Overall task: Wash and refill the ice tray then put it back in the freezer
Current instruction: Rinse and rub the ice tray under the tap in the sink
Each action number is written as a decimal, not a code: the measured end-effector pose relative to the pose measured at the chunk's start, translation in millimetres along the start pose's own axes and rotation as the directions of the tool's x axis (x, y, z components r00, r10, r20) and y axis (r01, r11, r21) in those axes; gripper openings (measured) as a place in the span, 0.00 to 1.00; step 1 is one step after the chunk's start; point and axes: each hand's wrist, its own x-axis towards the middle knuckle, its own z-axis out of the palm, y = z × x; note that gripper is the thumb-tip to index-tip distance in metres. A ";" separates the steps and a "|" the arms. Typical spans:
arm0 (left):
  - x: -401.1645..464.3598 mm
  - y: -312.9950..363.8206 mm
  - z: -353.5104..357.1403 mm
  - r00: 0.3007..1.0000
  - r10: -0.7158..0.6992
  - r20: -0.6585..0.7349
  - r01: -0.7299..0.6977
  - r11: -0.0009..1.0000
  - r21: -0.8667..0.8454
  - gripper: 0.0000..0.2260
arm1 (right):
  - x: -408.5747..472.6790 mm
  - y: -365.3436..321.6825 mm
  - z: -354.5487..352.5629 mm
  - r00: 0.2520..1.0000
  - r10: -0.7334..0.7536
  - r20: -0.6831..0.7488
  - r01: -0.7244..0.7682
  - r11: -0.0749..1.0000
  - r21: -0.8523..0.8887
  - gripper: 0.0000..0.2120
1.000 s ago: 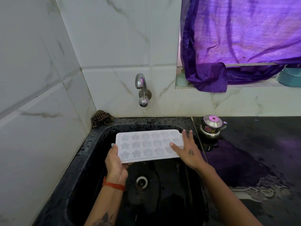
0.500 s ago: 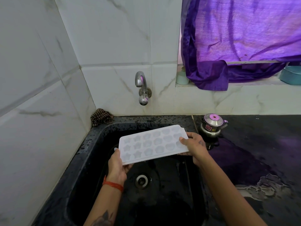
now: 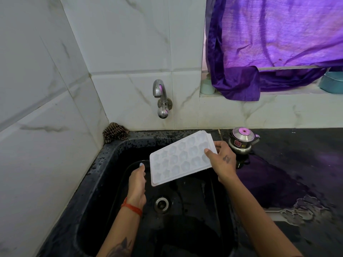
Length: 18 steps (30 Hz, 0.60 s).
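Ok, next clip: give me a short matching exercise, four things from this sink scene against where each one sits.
Things:
1. ice tray
2. tap
3. checked cloth
4. small steel pot

Places:
A. back left corner of the sink rim
B. on the counter, right of the sink
C. on the tiled wall above the sink
D. held tilted over the sink by the right hand

Pairs: 1-D, 2-C, 3-A, 4-B

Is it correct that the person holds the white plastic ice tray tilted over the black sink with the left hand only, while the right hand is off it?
Not quite: the hands are swapped. The head view shows the right hand gripping the white plastic ice tray by its raised end, while the left hand is beside the lower end, not gripping it. The tray is indeed tilted over the black sink.
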 end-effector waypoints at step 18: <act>-1.9 0.5 8.1 0.997 0.048 0.061 -0.047 0.999 -0.004 0.23 | -11.6 -3.4 4.3 0.980 -0.196 0.021 0.197 0.974 -0.113 0.11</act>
